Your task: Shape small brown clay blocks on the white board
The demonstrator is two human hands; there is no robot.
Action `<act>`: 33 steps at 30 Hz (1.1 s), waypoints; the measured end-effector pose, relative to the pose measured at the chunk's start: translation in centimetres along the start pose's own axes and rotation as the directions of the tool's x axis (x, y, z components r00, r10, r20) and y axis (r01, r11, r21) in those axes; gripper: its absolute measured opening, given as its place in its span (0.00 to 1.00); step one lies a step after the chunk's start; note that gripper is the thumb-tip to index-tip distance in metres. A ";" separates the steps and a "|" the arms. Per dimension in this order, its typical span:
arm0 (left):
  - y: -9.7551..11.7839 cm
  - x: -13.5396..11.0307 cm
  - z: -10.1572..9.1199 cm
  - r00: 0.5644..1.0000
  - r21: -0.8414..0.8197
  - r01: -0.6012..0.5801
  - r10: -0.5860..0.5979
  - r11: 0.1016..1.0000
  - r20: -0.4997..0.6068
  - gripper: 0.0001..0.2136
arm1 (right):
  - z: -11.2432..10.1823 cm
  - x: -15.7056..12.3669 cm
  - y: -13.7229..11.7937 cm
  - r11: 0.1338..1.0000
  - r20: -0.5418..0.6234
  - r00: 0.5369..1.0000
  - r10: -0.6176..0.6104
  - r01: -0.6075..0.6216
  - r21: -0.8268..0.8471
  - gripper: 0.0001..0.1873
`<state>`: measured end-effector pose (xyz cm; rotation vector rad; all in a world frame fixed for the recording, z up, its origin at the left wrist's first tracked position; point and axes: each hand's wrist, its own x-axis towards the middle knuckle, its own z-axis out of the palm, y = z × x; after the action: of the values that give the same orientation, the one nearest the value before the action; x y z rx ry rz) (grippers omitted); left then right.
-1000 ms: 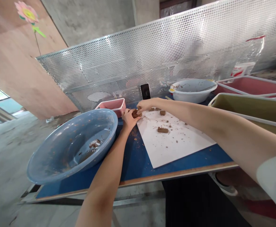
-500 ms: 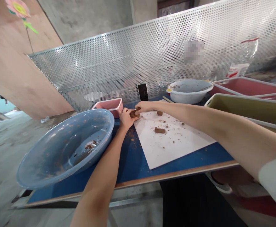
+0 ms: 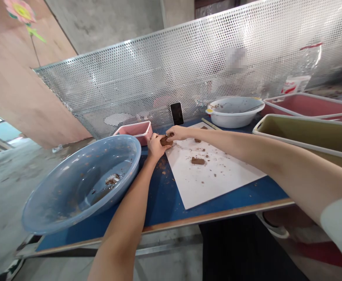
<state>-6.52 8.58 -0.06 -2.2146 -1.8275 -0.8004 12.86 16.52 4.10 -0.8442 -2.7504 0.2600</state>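
At a flat white board (image 3: pixel 194 191), left hand (image 3: pixel 155 146) and right hand (image 3: pixel 177 133) are gripping a brown clay-like lump (image 3: pixel 166 141), seemingly half-worked.

Hands, two: left hand (image 3: pixel 156 146), right hand (image 3: pixel 178 133); brown lump (image 3: pixel 166 141) in hand, one; larger brown pieces (image 3: pixel 198 160), at least three; crumbs (image 3: pixel 215 175), too small and many to count. Basins, two: blue basin (image 3: pixel 68 183), white basin (image 3: pixel 237 120); tubs, three: small pink tub (image 3: pixel 144 138), large pink tub (image 3: pixel 314 103), olive tub (image 3: pixel 317 134). One each: white board (image 3: pixel 192 191), blue table (image 3: pixel 163 212), phone (image 3: pixel 176 114), stick (image 3: pixel 211 124), plastic bottle (image 3: pixel 303 70), perforated panel (image 3: pixel 115 86), flower (image 3: pixel 21 11).
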 end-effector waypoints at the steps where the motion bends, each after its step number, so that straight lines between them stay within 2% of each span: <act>1: 0.0 0.0 0.0 1.000 0.006 -0.002 0.002 1.000 0.000 0.22 | -0.1 0.0 -0.5 1.000 -0.005 1.000 -0.013 0.012 -0.018 0.09; 4: -0.1 0.0 0.2 1.000 0.026 0.005 -0.005 1.000 -0.015 0.19 | -1.2 -0.2 -1.9 0.996 -0.033 0.997 -0.065 0.063 -0.067 0.06; 6: 0.0 -0.2 0.2 0.999 0.031 0.018 -0.017 0.999 -0.032 0.21 | -2.3 -0.7 -2.5 0.994 -0.074 0.994 -0.077 0.070 -0.088 0.07; 11: 0.5 -0.7 0.2 0.998 0.046 0.060 -0.059 0.997 -0.020 0.26 | -4.0 -4.6 -2.9 0.995 -0.159 0.987 -0.037 0.022 -0.099 0.12; 16: 1.1 -1.0 -0.1 0.993 0.039 0.118 -0.118 0.992 -0.005 0.28 | -3.6 -10.2 -2.3 0.999 -0.184 0.982 0.032 -0.038 -0.028 0.17; 21: 1.8 -1.5 -0.5 0.992 0.021 0.124 -0.125 0.992 0.017 0.27 | -2.1 -14.2 -1.1 0.998 -0.234 0.970 0.063 -0.054 0.045 0.17; 23: 2.3 -2.0 -0.8 0.997 0.024 0.081 -0.081 0.996 -0.011 0.28 | -1.1 -15.4 -0.8 0.994 -0.307 0.948 0.084 -0.058 0.095 0.17; 25: 3.0 -2.5 -1.2 0.996 0.000 -0.034 0.034 0.999 -0.078 0.28 | -0.2 -16.4 -0.6 0.988 -0.363 0.925 0.108 -0.060 0.141 0.16; 27: 4.0 -2.7 -1.5 0.983 -0.077 -0.154 0.144 0.985 -0.117 0.20 | 0.4 -17.1 -0.6 0.984 -0.378 0.918 0.117 -0.055 0.172 0.15; 29: 5.2 -2.7 -1.7 0.973 -0.201 -0.220 0.201 0.955 -0.109 0.12 | 0.8 -17.4 -0.8 0.979 -0.388 0.912 0.136 -0.064 0.192 0.16; 33: 7.6 -2.5 -1.4 0.962 -0.387 -0.264 0.269 0.884 -0.042 0.15 | 0.9 -17.4 -2.0 0.950 -0.417 0.881 0.221 -0.098 0.298 0.29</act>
<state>-0.05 3.95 1.44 -2.6375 -1.4118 -1.1742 25.46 4.88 0.46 -0.9247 -2.1617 0.4043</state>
